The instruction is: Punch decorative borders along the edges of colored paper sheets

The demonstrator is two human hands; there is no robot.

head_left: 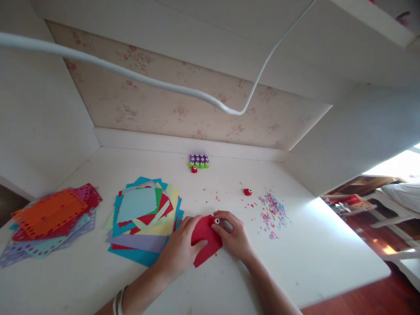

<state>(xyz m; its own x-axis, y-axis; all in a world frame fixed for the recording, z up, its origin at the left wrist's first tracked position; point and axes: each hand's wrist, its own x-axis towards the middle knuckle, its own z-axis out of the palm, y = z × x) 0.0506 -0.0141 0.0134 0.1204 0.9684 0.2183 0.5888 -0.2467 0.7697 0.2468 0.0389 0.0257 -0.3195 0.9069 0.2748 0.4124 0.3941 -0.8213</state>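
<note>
My left hand grips a red sheet of paper by its left side, with the thumb lying on top. At the sheet's upper right corner, my right hand pinches a small red craft punch with a white and black button. The punch sits at the paper's edge; whether its jaws are pressed cannot be seen. Left of my left hand lies a pile of coloured paper sheets. Beyond my right hand, another red punch rests on the table.
Rows of purple and green punches stand at the back, a red punch before them. Punched sheets are stacked far left. Paper confetti is heaped at right on the white table. A white cable crosses above.
</note>
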